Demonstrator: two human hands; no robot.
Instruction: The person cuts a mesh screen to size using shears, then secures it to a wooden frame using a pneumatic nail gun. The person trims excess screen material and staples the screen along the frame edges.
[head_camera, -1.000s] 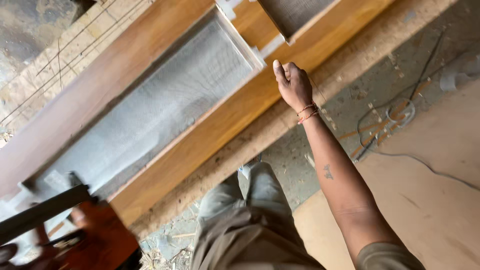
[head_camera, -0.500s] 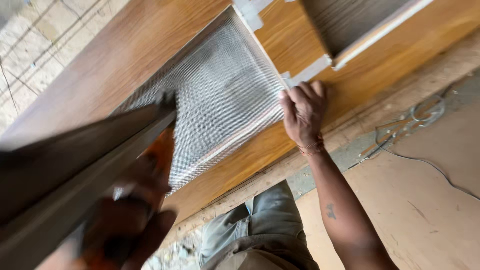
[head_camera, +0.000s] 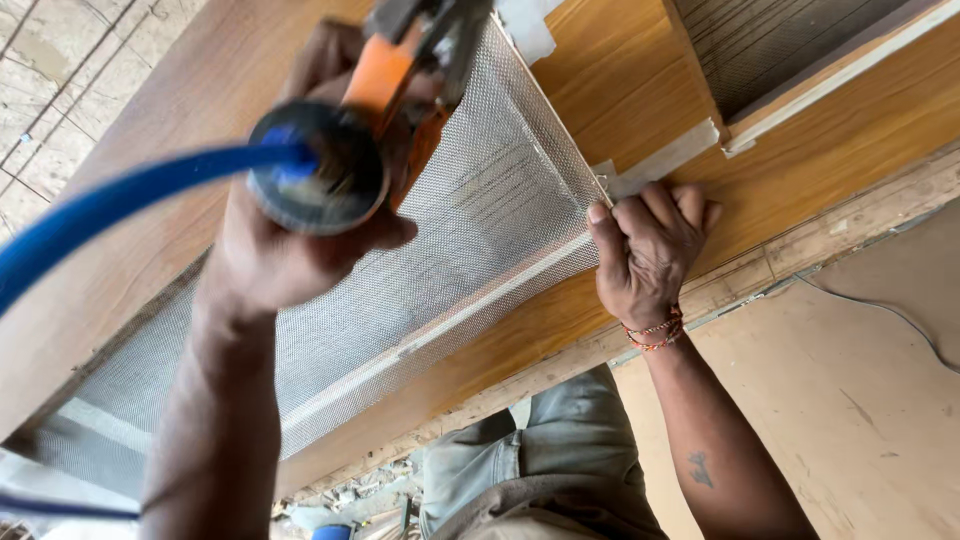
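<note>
My left hand (head_camera: 290, 240) grips an orange and grey air tool (head_camera: 385, 95) with a blue hose (head_camera: 110, 205) plugged into its round base. The tool is raised over a sheet of fine metal mesh (head_camera: 470, 240) set in a wooden door panel (head_camera: 640, 95). My right hand (head_camera: 650, 250) presses flat on the wood at the mesh's lower right corner, thumb against a pale strip (head_camera: 660, 160) along the edge. A beaded bracelet sits on that wrist.
A second mesh panel (head_camera: 770, 40) lies at the top right of the same wooden door. A thin cable (head_camera: 880, 310) runs over the plywood floor (head_camera: 850, 420) on the right. My knee in grey trousers (head_camera: 540, 460) is below the door's edge.
My left hand has lifted the air tool up over the mesh, and the dark bar that filled the lower left is gone. My right hand stays pressed at the mesh corner.
</note>
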